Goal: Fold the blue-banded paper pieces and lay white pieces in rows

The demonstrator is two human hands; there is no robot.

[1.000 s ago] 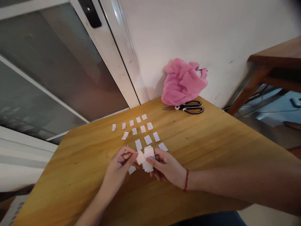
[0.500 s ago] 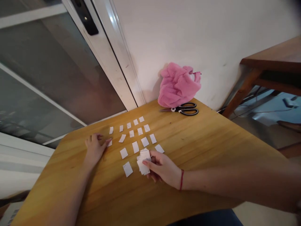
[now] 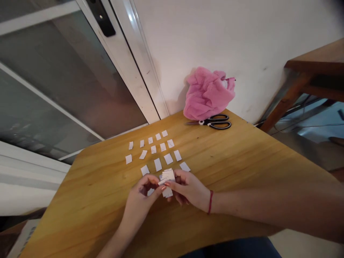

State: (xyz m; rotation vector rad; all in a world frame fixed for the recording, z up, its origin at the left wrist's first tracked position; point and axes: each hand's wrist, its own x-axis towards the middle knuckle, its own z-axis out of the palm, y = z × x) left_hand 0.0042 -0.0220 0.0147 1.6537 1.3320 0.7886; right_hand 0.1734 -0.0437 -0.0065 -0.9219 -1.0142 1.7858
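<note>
A small stack of white paper slips [image 3: 168,175] is held in my right hand [image 3: 189,186], thumb on top and fingers beneath. My left hand [image 3: 145,193] has come up to the stack's left side, and its thumb and forefinger pinch the top paper slip [image 3: 162,182], which is tilted up a little. Beyond my hands, several white slips lie in loose rows on the wooden table, among them a slip [image 3: 128,159] at the left end and a slip [image 3: 185,166] by my right fingers. Another slip [image 3: 151,192] is partly hidden behind my left hand.
Black-handled scissors [image 3: 216,122] lie near the table's back corner, beside a bunched pink cloth [image 3: 208,94] against the wall. A framed glass door [image 3: 88,71] borders the wooden table [image 3: 88,200] at the back left. A second wooden table [image 3: 317,66] stands at right.
My left hand has let go of the slip at the left end of a row and moved right to the stack. It now pinches the top slip. My right hand still holds the stack.
</note>
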